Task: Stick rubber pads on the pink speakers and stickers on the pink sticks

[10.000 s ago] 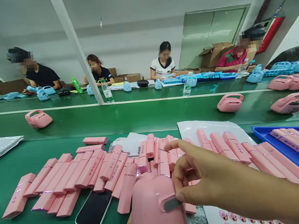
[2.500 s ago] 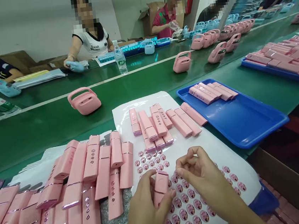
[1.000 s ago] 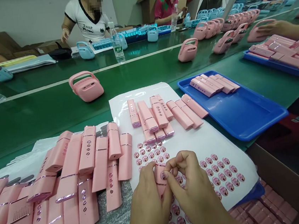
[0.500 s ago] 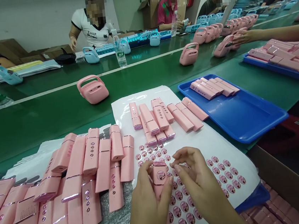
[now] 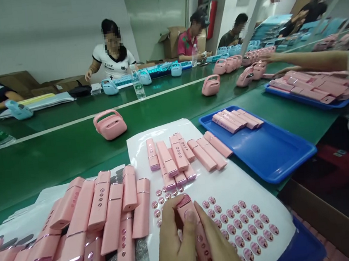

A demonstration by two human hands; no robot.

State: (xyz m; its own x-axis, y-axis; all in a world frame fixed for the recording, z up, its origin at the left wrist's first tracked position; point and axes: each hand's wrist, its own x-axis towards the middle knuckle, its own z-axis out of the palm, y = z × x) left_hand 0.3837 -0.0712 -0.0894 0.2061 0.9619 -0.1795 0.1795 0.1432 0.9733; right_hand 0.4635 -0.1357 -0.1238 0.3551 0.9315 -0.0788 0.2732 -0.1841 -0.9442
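Between both hands I hold a slim pink stick-shaped device with a ribbed top end and several round buttons down its front. My left hand is closed around its left side, the thumb pressing on the upper face near a round sticker that is mostly covered. Along the right edge lies my right hand, its fingers wrapped against the device and partly hidden. Beneath them is a white sheet carrying rows of round pink picture stickers. Several like devices rest at the sheet's far end.
A pile of pink devices lies at left. A blue tray with several devices stands to the right; a fuller tray is beyond it. Pink handled units and a water bottle stand farther back. Co-workers sit opposite; another person's arm reaches in from the right.
My right hand, earlier apart from the device with fingers pinched, has come onto its right side. My left thumb has moved over the sticker. The view has tilted up and shifted right.
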